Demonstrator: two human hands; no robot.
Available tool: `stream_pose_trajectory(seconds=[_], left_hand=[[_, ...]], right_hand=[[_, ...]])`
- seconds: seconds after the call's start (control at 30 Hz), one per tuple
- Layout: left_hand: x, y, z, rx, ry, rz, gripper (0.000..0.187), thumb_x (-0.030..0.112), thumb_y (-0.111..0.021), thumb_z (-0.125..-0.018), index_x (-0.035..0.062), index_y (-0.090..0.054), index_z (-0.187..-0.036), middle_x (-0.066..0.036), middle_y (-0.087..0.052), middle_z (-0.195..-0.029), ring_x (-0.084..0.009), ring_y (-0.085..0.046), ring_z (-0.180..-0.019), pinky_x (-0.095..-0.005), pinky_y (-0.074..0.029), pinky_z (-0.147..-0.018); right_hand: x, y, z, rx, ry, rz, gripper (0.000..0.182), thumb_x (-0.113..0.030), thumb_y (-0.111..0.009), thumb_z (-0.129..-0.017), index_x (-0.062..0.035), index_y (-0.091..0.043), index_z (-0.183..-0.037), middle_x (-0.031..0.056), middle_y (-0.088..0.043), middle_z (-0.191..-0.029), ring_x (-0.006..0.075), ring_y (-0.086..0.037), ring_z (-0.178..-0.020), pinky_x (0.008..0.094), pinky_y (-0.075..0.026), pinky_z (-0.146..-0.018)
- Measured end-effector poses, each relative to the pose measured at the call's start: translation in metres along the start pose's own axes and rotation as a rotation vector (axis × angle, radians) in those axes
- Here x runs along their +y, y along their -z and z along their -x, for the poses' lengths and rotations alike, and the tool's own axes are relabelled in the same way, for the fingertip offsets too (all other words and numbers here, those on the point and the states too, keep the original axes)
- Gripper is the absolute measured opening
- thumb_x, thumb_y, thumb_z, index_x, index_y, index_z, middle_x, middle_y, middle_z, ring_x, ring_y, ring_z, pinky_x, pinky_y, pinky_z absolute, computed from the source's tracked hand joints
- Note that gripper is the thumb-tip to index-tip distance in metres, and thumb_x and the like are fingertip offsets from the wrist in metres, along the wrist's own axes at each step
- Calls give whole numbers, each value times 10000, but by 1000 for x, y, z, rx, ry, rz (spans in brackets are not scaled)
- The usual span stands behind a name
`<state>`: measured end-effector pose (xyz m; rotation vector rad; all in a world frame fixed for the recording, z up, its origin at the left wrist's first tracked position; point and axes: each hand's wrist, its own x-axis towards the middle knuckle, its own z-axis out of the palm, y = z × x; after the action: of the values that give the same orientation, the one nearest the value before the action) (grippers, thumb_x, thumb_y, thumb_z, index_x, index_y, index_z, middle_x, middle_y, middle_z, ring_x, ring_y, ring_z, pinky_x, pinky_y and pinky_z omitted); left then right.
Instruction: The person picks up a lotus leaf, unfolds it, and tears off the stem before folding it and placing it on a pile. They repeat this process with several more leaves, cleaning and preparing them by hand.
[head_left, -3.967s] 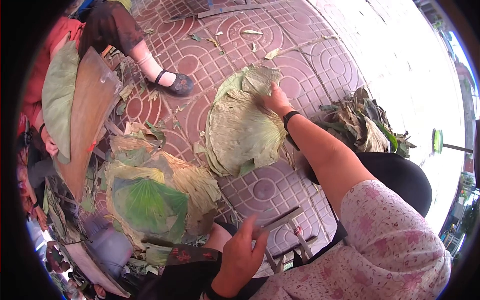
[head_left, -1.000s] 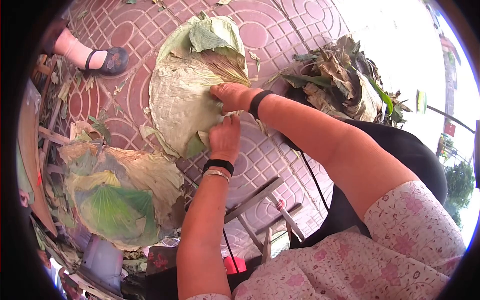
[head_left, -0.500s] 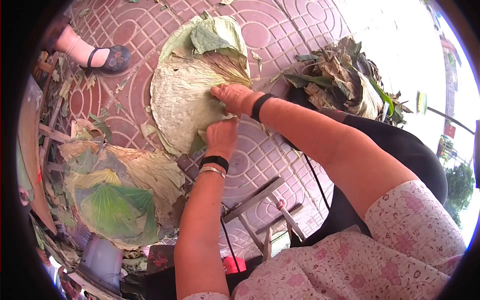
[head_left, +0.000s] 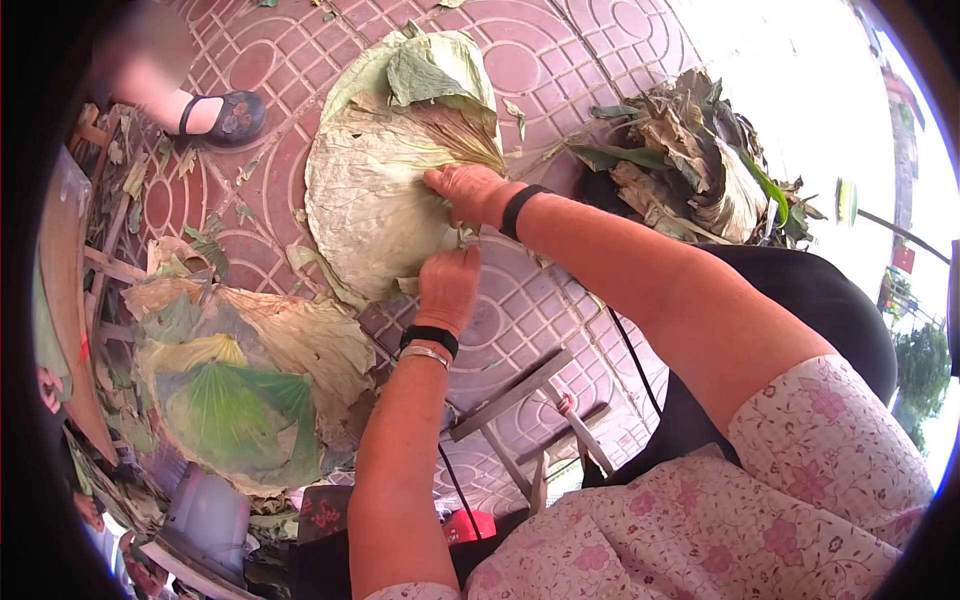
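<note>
A stack of large dried leaves [head_left: 375, 190] is laid flat on the red patterned paving [head_left: 560, 60], straight ahead of the person. The right hand [head_left: 462, 190] is pressed onto the right edge of the stack with the fingers bent down on the top leaf; whether anything is pinched beneath them cannot be told, since the fingertips are turned away. The left hand [head_left: 447, 285] is closed at the stack's near edge, and a leaf margin seems to be gripped there, though the fingertips are hidden under the knuckles. A second pile of green and brown leaves [head_left: 240, 385] is seen to the left, partly cut off by the dark lens border. A heap of withered leaves [head_left: 690, 165] is seen beyond the right forearm. Another person's shoe [head_left: 222, 115] is seen at upper left, the leg above it blurred.
</note>
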<state>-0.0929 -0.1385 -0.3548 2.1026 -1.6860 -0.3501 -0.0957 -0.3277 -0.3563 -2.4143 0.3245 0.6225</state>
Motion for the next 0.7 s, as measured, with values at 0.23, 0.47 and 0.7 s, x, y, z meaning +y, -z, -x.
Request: stream_pose_trajectory(seconds=[0.23,0.47,0.7], left_hand=[[7,16,3,5,-222,22,216,106,-637,-775,55,-660,-984,-35,-595,-682,-218,-620,-677,-359,-495,-622],[47,2,39,-154,-347,213,137,110,-614,-824,92,-640,-957,-39,-595,-684,-248,-633,-683,-394,-518,-646],[86,18,99,-544,-47,333,107,183,-628,-864,131,-677,-943,-83,-687,-733,-273,-696,-727,-407,-547,-666]], right_hand=[[0,-2,0,14,3,-36,571,-54,-847,-626,-68,-485,-1067,165,-641,-1027,397,-641,-997,461,-517,-826],[8,-4,1,31,56,-51,594,-115,-877,-629,-63,-523,-1102,172,-640,-1079,394,-641,-1041,465,-520,-853],[8,-7,-4,37,50,-61,604,-144,-898,-608,-77,-547,-1096,146,-668,-1054,378,-656,-1033,453,-528,-859]])
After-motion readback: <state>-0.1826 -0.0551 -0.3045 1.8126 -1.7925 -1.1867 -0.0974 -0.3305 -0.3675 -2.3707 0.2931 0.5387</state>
